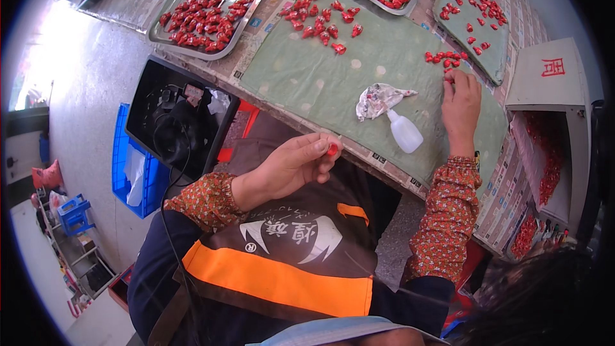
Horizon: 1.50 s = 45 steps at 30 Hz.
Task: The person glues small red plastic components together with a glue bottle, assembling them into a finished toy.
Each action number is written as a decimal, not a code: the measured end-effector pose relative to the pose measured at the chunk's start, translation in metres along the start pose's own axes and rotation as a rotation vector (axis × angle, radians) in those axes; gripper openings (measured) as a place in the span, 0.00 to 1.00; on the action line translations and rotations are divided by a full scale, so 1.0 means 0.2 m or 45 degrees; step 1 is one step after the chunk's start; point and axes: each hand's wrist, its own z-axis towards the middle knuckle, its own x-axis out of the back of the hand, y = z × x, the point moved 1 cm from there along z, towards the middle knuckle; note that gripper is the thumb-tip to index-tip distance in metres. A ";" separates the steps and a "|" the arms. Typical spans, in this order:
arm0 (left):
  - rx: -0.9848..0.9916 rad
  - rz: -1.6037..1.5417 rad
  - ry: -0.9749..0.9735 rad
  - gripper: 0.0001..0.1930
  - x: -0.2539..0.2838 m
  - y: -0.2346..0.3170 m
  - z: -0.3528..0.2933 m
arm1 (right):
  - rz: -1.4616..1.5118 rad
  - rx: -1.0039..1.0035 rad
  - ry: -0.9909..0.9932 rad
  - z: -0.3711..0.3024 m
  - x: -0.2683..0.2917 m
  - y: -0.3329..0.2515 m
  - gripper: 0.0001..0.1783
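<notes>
My left hand (298, 163) is raised over my lap, off the table's near edge. Its thumb and fingers pinch a small glossy red piece (332, 149). Farther right, my right hand (462, 104) rests on the green mat (333, 93), fingers curled at the near side of a small cluster of red pieces (442, 58). Its fingertips close on one red piece there, which is partly hidden. A looser group of red pieces (323, 22) lies toward the mat's far left. Left of my right hand are a white squeeze bottle (405, 132) and a crumpled, stained cloth or tissue (378, 100).
Red pieces fill a metal tray (241, 36) at the far left and another tray (406, 9) behind the mat. A green tray (498, 70) sits at far right, beside a white box (544, 80). Left of the table, a black bin (144, 112) stands near a blue crate (120, 173).
</notes>
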 end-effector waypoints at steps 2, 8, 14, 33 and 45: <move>0.006 -0.015 0.016 0.13 -0.01 -0.01 0.01 | 0.324 -0.167 0.007 -0.01 -0.01 0.04 0.10; -0.003 -0.098 0.003 0.12 0.01 -0.04 0.01 | 0.484 -0.274 0.066 -0.04 0.04 0.02 0.06; -0.036 -0.047 0.051 0.12 0.01 -0.06 -0.03 | 1.010 -0.352 0.102 -0.26 0.37 -0.39 0.05; -0.177 0.241 0.148 0.10 -0.02 -0.16 -0.06 | 1.058 -0.047 0.048 -0.67 0.40 -0.96 0.13; -0.341 0.391 0.160 0.08 0.00 -0.18 -0.06 | 1.032 -0.086 0.023 -0.70 0.37 -1.00 0.11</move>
